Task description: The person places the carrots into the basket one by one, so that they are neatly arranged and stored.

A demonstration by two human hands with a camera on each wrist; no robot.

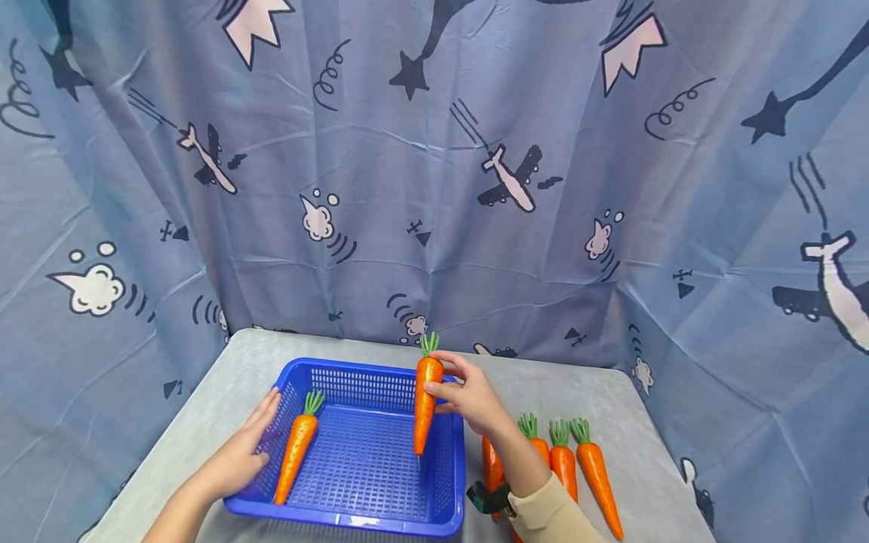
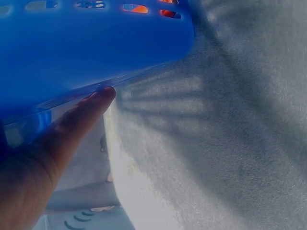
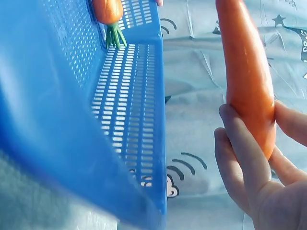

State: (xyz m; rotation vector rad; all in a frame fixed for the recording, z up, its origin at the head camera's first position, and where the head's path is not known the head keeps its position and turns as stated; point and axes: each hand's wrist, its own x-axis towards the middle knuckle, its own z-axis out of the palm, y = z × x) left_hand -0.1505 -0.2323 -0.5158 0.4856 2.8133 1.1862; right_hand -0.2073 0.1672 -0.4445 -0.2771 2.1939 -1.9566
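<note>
At the left side of the blue basket [image 1: 373, 445], the left hand [image 1: 236, 456] touches it, with its fingers out straight. Inside the basket, near its left wall, lies one carrot [image 1: 296, 456], green top at the back. Over the basket's right part, the right hand [image 1: 477, 396] pinches the held carrot [image 1: 424, 403] between thumb and fingers, green top up and tip down. Right of the basket, more carrots [image 1: 598, 477] lie on the gray table [image 1: 543, 388], some partly hidden by the right arm.
</note>
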